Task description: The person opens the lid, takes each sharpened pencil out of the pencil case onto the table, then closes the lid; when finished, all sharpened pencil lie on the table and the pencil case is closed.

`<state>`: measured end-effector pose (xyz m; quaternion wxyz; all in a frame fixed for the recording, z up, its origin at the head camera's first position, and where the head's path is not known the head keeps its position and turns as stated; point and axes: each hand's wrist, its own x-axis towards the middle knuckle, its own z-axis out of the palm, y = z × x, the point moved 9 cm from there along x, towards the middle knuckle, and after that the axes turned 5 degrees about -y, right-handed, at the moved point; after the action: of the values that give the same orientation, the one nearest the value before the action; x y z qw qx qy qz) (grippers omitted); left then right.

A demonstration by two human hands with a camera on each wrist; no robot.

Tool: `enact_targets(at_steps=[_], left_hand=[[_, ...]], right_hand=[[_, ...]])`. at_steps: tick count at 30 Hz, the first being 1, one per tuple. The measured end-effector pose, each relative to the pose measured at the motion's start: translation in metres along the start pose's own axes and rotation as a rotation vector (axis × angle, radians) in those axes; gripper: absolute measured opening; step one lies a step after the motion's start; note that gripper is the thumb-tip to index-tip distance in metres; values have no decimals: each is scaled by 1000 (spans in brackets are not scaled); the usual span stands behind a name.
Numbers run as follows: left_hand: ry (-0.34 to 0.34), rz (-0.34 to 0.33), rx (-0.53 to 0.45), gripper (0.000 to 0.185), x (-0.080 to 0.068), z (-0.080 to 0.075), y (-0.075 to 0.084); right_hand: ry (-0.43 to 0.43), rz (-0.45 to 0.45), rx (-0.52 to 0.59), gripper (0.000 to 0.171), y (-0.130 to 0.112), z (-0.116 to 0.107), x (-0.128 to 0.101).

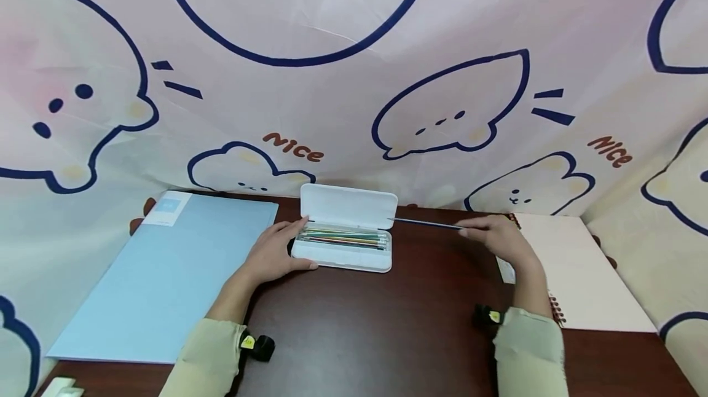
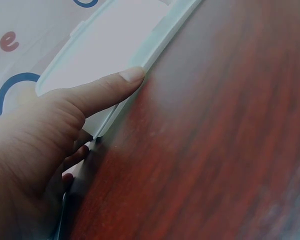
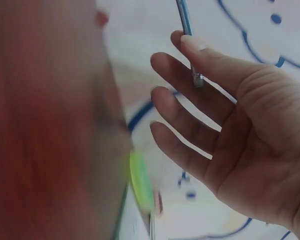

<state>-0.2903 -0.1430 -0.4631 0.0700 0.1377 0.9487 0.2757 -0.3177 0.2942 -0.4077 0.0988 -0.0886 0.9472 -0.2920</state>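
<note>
A white pencil case [image 1: 342, 257] lies with its lid raised on the dark table, several pencils [image 1: 345, 238] inside it. My left hand [image 1: 275, 252] holds the case by its left end, the thumb along the front edge and the fingers toward the hinge side. In the left wrist view, the thumb [image 2: 107, 92] presses against the case's pale edge. To the right, my right hand [image 1: 495, 236] pinches a dark bluish pencil [image 1: 426, 223] near its ferrule end between thumb and forefinger. Its other end points left, close to the lid's right edge. The remaining right fingers are spread loosely.
A large light-blue folder [image 1: 160, 286] covers the table's left side. A spiral-bound pad [image 1: 586, 274] with pale pages lies at the right, beside my right forearm. A white object [image 1: 62, 388] shows at the lower left corner. Behind the table hangs a printed curtain [image 1: 343, 102].
</note>
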Motion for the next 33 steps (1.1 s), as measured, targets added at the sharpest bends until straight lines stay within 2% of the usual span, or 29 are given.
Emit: enact_targets(at_steps=[5, 10, 16, 22, 33], left_hand=[[-21, 20, -20, 105, 0, 9, 10], [-21, 21, -34, 105, 1, 11, 12], [-10, 19, -15, 107, 1, 10, 6], [13, 25, 3, 106, 4, 1, 2], [-1, 17, -1, 106, 2, 2, -2]], right_hand=[[-37, 115, -39, 40, 48, -4, -25], [-74, 158, -36, 41, 69, -5, -32], [-76, 96, -104, 29, 55, -3, -17], [-63, 43, -144, 22, 32, 9, 4], [-102, -22, -214, 22, 7, 21, 18]])
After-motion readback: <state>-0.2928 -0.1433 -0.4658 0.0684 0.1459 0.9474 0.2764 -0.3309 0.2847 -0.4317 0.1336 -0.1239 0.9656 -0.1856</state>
